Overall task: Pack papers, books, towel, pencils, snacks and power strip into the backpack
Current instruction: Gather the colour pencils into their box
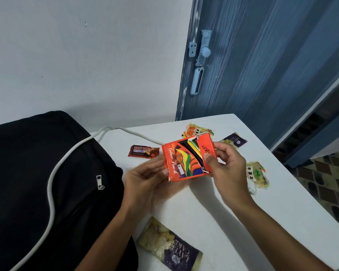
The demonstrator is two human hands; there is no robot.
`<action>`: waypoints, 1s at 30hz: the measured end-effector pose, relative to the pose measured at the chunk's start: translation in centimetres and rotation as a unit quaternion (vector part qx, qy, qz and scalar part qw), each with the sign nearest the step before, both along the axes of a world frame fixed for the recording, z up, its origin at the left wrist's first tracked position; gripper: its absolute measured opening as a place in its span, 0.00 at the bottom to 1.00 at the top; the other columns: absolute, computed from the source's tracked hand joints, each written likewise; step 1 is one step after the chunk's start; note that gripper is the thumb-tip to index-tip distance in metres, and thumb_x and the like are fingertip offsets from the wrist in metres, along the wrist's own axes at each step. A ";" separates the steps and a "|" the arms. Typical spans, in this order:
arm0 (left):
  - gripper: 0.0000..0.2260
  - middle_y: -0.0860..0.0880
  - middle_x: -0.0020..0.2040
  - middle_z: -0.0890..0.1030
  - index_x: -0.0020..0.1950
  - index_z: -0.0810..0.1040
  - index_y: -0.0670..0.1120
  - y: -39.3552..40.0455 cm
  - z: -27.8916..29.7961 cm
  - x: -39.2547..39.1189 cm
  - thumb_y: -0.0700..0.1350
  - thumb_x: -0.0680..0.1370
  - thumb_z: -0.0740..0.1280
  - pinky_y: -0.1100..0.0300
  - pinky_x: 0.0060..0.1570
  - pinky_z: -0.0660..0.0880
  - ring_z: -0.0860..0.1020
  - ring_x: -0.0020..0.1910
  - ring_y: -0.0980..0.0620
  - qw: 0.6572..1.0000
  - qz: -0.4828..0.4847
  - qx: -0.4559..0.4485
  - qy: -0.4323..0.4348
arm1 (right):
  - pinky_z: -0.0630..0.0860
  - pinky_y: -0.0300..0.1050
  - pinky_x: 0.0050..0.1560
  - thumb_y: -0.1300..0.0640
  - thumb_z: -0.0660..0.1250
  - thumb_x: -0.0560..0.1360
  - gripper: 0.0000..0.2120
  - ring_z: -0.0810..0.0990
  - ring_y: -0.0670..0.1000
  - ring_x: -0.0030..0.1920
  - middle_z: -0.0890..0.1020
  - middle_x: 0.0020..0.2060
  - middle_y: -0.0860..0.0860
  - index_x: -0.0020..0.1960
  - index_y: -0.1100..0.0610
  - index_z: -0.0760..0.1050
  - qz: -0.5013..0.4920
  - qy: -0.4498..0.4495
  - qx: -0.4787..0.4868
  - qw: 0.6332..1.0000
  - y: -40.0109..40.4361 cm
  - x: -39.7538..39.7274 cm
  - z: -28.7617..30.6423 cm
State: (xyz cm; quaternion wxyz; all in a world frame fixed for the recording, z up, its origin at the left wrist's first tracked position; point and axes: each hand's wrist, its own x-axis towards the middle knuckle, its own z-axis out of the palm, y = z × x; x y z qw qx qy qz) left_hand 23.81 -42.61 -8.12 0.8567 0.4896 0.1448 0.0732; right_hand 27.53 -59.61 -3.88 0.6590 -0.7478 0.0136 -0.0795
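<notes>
An orange colour pencil box (181, 160) is held above the white table (243, 222), its flap torn open so several pencils show. My left hand (145, 178) holds its lower left edge from below. My right hand (226, 169) pinches its right end, thumb on the front. The black backpack (27, 182) lies at the left with a silver zipper pull (99, 182) on top. A white power cord (53, 184) runs over the backpack onto the table. Snacks lie around: a brown chocolate bar (143, 151) and a purple layer cake pack (170, 248).
More snack packs lie behind and right of the box: a yellow-orange one (196, 130), a purple one (234, 140) and a pale yellow one (257, 174) near the table's right edge. A blue door (252, 55) stands behind; tiled floor (325, 182) shows at right.
</notes>
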 end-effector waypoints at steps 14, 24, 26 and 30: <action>0.09 0.33 0.49 0.82 0.48 0.82 0.36 -0.2 -0.1 0.0 0.36 0.69 0.72 0.30 0.55 0.72 0.80 0.50 0.31 1.000 0.002 0.021 0.004 | 0.78 0.41 0.30 0.66 0.65 0.76 0.06 0.85 0.51 0.35 0.86 0.36 0.50 0.51 0.58 0.72 0.045 0.111 0.056 0.991 -0.5 0.6 0.1; 0.08 0.37 0.46 0.84 0.48 0.82 0.37 0.1 -1.0 0.6 0.35 0.70 0.71 0.47 0.46 0.80 0.83 0.45 0.39 0.994 -0.037 0.100 0.028 | 0.80 0.46 0.30 0.65 0.65 0.77 0.09 0.85 0.54 0.38 0.84 0.45 0.59 0.55 0.59 0.68 0.126 0.172 0.055 0.976 -1.5 0.4 0.8; 0.06 0.40 0.44 0.85 0.49 0.82 0.38 0.0 -0.7 0.3 0.33 0.73 0.69 0.56 0.39 0.80 0.84 0.42 0.45 0.989 -0.046 0.138 0.022 | 0.81 0.49 0.32 0.67 0.64 0.77 0.13 0.85 0.56 0.40 0.84 0.47 0.58 0.58 0.56 0.68 0.142 0.181 0.090 0.969 -1.9 0.1 0.7; 0.07 0.46 0.42 0.86 0.51 0.82 0.38 -0.7 0.3 -0.1 0.31 0.75 0.67 0.65 0.36 0.79 0.84 0.38 0.56 0.960 -0.064 0.274 0.007 | 0.81 0.61 0.44 0.68 0.63 0.77 0.21 0.85 0.61 0.46 0.84 0.49 0.58 0.61 0.45 0.70 0.166 0.173 0.107 0.965 -2.7 -0.5 0.3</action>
